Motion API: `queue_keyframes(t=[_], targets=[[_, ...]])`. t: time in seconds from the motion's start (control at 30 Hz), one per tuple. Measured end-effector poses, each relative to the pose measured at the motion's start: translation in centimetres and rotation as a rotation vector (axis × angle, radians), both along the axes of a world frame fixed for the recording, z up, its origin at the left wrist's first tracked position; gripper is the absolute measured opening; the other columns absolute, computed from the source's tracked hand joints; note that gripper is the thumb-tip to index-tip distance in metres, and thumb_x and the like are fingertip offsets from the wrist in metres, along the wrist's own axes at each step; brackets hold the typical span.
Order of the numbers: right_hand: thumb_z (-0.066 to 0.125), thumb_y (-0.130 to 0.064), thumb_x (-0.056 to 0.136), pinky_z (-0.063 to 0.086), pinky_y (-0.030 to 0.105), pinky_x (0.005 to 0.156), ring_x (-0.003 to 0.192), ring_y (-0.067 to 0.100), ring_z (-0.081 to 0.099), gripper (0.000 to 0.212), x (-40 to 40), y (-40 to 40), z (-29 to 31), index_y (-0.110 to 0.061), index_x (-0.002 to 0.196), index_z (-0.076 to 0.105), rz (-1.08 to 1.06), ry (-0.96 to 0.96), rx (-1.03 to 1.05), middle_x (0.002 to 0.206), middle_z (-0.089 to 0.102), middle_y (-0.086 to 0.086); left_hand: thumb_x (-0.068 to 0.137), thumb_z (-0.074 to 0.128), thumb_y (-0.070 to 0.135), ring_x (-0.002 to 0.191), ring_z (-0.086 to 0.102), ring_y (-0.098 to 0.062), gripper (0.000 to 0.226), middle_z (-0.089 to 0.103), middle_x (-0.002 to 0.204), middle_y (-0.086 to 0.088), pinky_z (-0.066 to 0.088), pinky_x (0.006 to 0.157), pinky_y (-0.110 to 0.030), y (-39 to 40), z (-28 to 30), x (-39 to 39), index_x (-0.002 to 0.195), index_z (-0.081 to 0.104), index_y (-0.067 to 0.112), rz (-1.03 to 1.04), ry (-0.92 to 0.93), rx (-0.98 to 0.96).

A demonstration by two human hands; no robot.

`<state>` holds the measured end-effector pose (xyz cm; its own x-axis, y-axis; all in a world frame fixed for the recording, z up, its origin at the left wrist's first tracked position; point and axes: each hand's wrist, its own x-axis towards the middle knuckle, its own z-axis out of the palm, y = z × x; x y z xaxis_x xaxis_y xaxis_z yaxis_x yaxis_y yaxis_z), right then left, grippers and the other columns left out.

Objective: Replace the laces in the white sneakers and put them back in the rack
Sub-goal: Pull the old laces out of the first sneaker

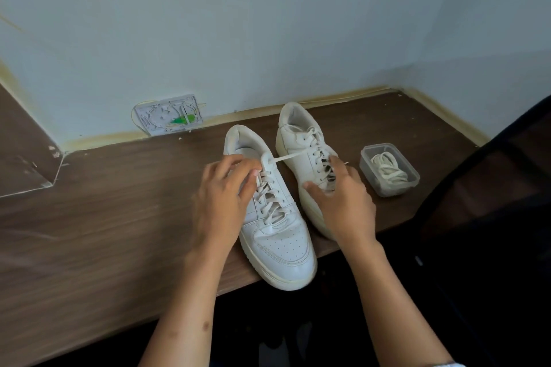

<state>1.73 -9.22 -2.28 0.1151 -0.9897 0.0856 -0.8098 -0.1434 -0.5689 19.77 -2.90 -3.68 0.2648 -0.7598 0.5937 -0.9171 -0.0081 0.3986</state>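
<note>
Wooden desk (104,232) against pale wall (268,24). Two white sneakers (274,217) side by side, toes toward viewer. Left hand (220,202) pinches near sneaker's top lace (293,156). Right hand (343,202) holds its end taut, fingers curled. Plastic tub (413,179) beside, containing laces.

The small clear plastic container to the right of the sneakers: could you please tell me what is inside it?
The small clear plastic container holds a loose coil of off-white shoelaces. It has no lid on. Whatever lies beneath the coil, if anything, is covered.
</note>
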Motion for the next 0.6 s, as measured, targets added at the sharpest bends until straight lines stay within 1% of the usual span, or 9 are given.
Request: queue_keyframes(t=[0.07,0.13,0.23,0.3,0.37,0.4,0.5,0.57,0.6], targets=[[0.061,-0.034,0.094,0.043,0.043,0.102,0.133,0.026,0.043,0.059,0.6,0.2,-0.3,-0.021,0.146,0.038,-0.017,0.017,-0.138,0.144,0.045,0.005,0.094,0.060,0.026,0.095,0.056,-0.022,0.010,0.062,0.107,0.008,0.038,0.053,-0.027,0.1,0.2,-0.2,0.101,0.067,0.023,0.013,-0.020,0.011],[0.058,-0.021,0.095,0.037,0.040,0.110,0.134,0.026,0.041,0.049,1.0,1.1,-0.4,-0.015,0.142,0.045,0.035,-0.041,-0.255,0.141,0.048,0.007,0.093,0.060,0.025,0.093,0.057,-0.022,0.009,0.062,0.104,0.009,0.039,0.050,-0.027,0.2,0.3,-0.3,0.101,0.065,0.023,0.024,-0.052,0.016],[0.054,-0.024,0.098,0.031,0.026,0.113,0.136,0.017,0.039,0.047,2.2,4.3,-0.5,-0.013,0.143,0.044,0.233,-0.199,-0.193,0.144,0.046,0.003,0.092,0.059,0.024,0.086,0.057,-0.023,0.009,0.062,0.099,0.006,0.041,0.048,-0.029,0.3,0.4,-0.5,0.098,0.063,0.019,0.045,-0.070,0.012],[0.048,-0.038,0.100,0.019,0.022,0.118,0.146,0.012,0.023,0.063,3.2,6.2,-1.1,-0.012,0.153,0.026,0.361,-0.205,-0.067,0.158,0.029,0.002,0.093,0.056,0.024,0.085,0.055,-0.024,0.010,0.062,0.101,0.005,0.044,0.052,-0.032,0.2,0.1,-0.2,0.098,0.061,0.018,0.011,-0.025,-0.005],[0.041,-0.052,0.099,0.003,0.022,0.120,0.151,0.012,0.001,0.081,3.9,6.8,-2.2,-0.011,0.156,-0.001,0.416,-0.051,-0.052,0.165,0.000,0.003,0.094,0.053,0.023,0.090,0.056,-0.022,0.011,0.061,0.111,0.006,0.047,0.067,-0.033,0.1,-0.2,0.8,0.101,0.060,0.018,-0.079,0.049,-0.015],[0.038,-0.057,0.098,-0.001,0.024,0.120,0.151,0.013,-0.005,0.087,4.0,6.8,-2.5,-0.011,0.155,-0.010,0.421,0.021,-0.077,0.164,-0.010,0.004,0.095,0.052,0.022,0.095,0.057,-0.020,0.010,0.060,0.115,0.007,0.047,0.075,-0.031,0.0,-0.4,1.4,0.102,0.060,0.018,-0.139,0.092,-0.014],[0.034,-0.063,0.095,-0.003,0.027,0.121,0.150,0.014,-0.011,0.094,4.0,6.3,-2.9,-0.012,0.152,-0.021,0.417,0.084,-0.079,0.162,-0.020,0.003,0.094,0.057,0.015,0.110,0.056,-0.019,0.010,0.055,0.121,0.009,0.050,0.092,-0.039,0.2,-0.8,3.3,0.097,0.064,0.022,-0.329,0.306,0.057],[0.027,-0.067,0.092,-0.002,0.028,0.122,0.150,0.015,-0.011,0.095,4.0,6.2,-3.0,-0.012,0.152,-0.022,0.420,0.116,-0.091,0.162,-0.021,0.003,0.089,0.061,0.026,0.116,0.053,-0.018,0.007,0.053,0.122,0.012,0.048,0.097,-0.043,0.5,-0.7,3.8,0.089,0.068,0.026,-0.373,0.428,0.120],[0.024,-0.068,0.089,-0.002,0.029,0.122,0.150,0.015,-0.011,0.096,4.1,6.2,-3.1,-0.012,0.152,-0.022,0.420,0.129,-0.095,0.162,-0.021,0.003,0.086,0.060,0.035,0.116,0.054,-0.018,0.011,0.054,0.121,0.012,0.048,0.097,-0.044,0.7,-0.5,3.7,0.084,0.068,0.027,-0.363,0.462,0.124]])
